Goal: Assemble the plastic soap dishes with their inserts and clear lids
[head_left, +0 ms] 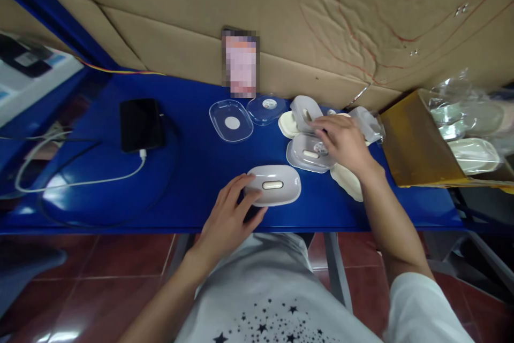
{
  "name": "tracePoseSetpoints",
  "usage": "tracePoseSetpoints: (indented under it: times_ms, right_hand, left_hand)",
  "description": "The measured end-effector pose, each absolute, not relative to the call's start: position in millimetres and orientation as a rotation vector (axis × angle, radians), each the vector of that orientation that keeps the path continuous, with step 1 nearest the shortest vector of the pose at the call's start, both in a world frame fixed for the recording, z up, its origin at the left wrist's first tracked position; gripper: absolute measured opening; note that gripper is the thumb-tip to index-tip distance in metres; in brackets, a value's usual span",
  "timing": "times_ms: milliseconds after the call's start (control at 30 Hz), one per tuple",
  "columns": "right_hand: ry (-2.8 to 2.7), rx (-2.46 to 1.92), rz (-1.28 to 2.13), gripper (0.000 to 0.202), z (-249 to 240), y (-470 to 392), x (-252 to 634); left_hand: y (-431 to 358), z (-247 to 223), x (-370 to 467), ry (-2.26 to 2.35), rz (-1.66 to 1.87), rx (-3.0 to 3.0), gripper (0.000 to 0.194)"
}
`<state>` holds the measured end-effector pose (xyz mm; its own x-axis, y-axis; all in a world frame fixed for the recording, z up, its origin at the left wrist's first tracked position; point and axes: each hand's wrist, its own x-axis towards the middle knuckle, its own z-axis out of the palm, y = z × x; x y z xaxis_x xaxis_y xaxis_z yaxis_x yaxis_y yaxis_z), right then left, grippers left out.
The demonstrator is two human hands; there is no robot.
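Note:
A pale oval container (286,174) with a slot-shaped inset lies near the front edge of the blue table. My left hand (235,201) rests at its left end, fingers spread and touching it. Over the group of parts to the right reaches my right hand (341,137), its fingertips at a translucent oval cover (303,110); the thumb and fingers look bent together, but their grip is partly hidden. Just below that hand, another translucent cover (299,145) sits on a pale base. Two clear oval lids (219,118) with round stickers lie further left.
On the left of the blue table (188,193) are a black device (140,124) and a looped white cable (100,183). An open cardboard box (417,145) with bagged parts stands at the right. A blurred-out phone-shaped object (241,62) leans against the cardboard behind.

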<state>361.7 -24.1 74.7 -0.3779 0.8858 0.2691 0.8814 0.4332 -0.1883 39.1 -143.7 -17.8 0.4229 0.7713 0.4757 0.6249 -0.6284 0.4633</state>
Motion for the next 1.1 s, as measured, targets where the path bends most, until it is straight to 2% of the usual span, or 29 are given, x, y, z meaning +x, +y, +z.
tracePoseSetpoints:
  times_ms: [167,300,367,533,833,1100]
  right_hand:
    - [-2.563,-1.561,0.090,0.038,67.8,21.5,283.9]
    - [-2.668,-1.611,0.082,0.064,54.4,50.1,250.7]
    - [-2.746,-1.601,0.107,0.070,50.9,53.0,248.0]
    - [-2.715,-1.707,0.089,0.054,55.9,29.9,254.7]
    - [-2.471,-1.943,-0.126,0.086,43.3,17.3,228.9]
    - [-2.335,-2.057,0.185,0.078,39.8,52.1,239.2]
  left_hand:
    - [-145.1,-14.3,39.8,1.232,1.008,2.453,0.028]
    - [-146.0,-13.3,38.5,1.231,0.974,2.468,0.028]
    - [-146.0,-14.0,37.7,1.228,0.977,2.454,0.028]
    - [-146.1,-15.7,37.1,1.227,1.010,2.415,0.025]
    - [-150.7,-7.6,16.4,1.240,0.961,2.506,0.025]
    - [-151.4,-10.7,7.2,1.287,1.000,2.475,0.028]
